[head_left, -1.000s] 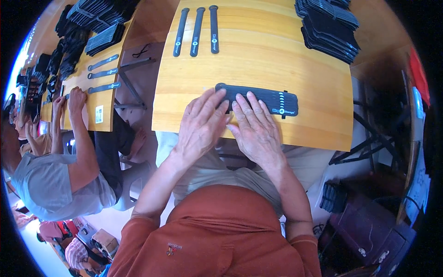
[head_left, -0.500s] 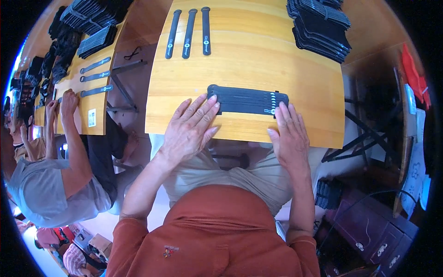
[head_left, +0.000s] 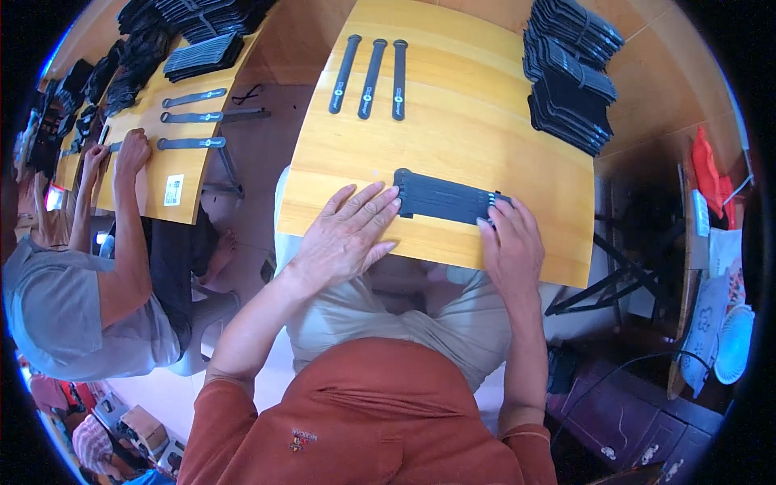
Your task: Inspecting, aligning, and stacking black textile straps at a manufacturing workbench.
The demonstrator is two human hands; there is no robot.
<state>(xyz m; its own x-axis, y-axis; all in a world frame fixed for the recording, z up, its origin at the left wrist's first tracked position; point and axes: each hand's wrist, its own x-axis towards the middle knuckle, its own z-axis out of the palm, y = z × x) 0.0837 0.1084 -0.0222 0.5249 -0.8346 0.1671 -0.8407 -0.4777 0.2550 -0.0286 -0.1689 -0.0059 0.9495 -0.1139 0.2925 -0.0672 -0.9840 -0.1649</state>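
Note:
A row of black hook-and-loop straps (head_left: 444, 196), laid side by side and overlapping, lies across the wooden table near its front edge. My left hand (head_left: 343, 234) rests at the left end of the straps, fingers stretched out and their tips touching the rounded ends. At the other end my right hand (head_left: 516, 242) has its bent fingers and thumb closed over the strap ends, hiding most of the pale marks there. Farther back, three single straps (head_left: 371, 79) lie apart from one another, each with a small printed mark.
Stacks of black straps (head_left: 570, 97) stand at the table's back right corner. To the left, a co-worker's hand (head_left: 133, 152) works at another table (head_left: 145, 194) holding straps and bundles. A red cloth (head_left: 709, 174) and a dark cabinet (head_left: 630, 412) are at the right.
The view has shifted, so the table appears turned and farther right. My right fingers have bent and closed over the strap ends; my left hand stays at the other end.

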